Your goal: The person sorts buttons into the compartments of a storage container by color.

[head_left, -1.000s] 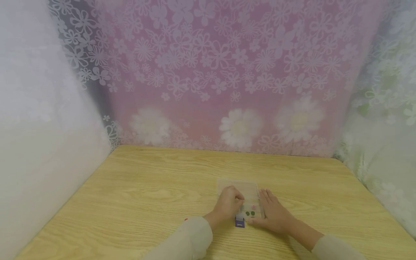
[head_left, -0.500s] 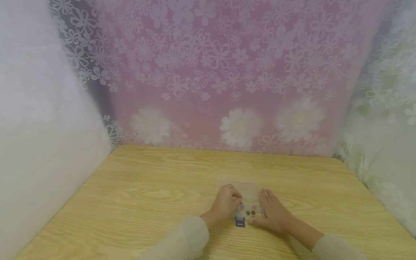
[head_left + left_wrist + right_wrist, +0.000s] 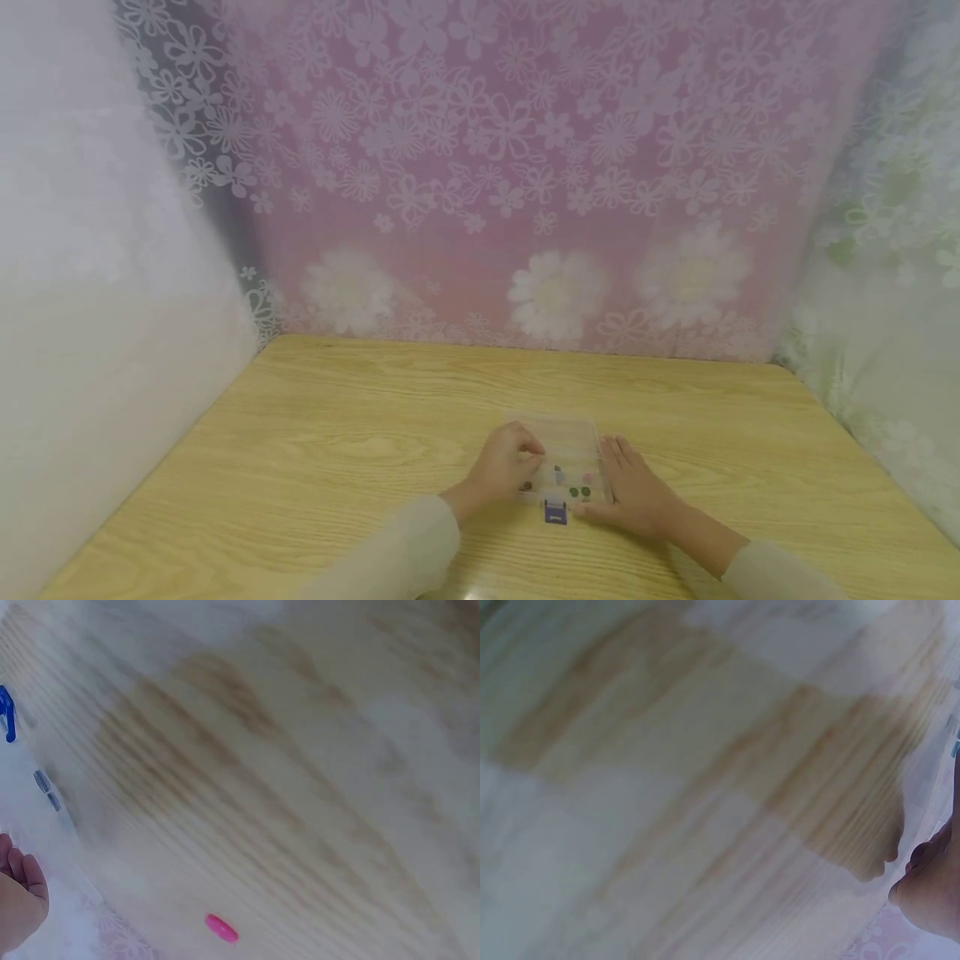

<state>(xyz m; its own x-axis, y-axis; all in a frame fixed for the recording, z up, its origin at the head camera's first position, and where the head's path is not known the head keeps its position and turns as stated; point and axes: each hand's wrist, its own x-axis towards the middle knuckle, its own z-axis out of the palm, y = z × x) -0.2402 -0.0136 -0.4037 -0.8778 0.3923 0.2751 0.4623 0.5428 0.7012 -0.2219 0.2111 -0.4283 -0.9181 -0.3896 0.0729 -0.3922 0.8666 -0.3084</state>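
A clear plastic compartment box (image 3: pixel 566 433) lies on the table, its blue-purple latch (image 3: pixel 555 512) at the near edge. My left hand (image 3: pixel 498 462) is over its left side, fingers bent and thumb close to the forefinger; whether anything is between them is hidden. Just by this hand lies a small dark piece (image 3: pixel 527 486). Other compartments contain a small blue piece (image 3: pixel 558 475), a pink piece (image 3: pixel 587 478) and two green pieces (image 3: pixel 580 492). My right hand (image 3: pixel 637 498) rests along the box's right edge with straight fingers, thumb at the near right corner.
A small pink piece (image 3: pixel 222 928) lies on the table in the left wrist view, outside the box. Floral cloth (image 3: pixel 525 167) rises behind the wood-grain table (image 3: pixel 360 400), and pale cloth (image 3: pixel 112 275) stands along the left.
My left hand has shifted left across the box, bringing the blue piece and then the dark piece into sight. The right hand and the box have stayed almost still.
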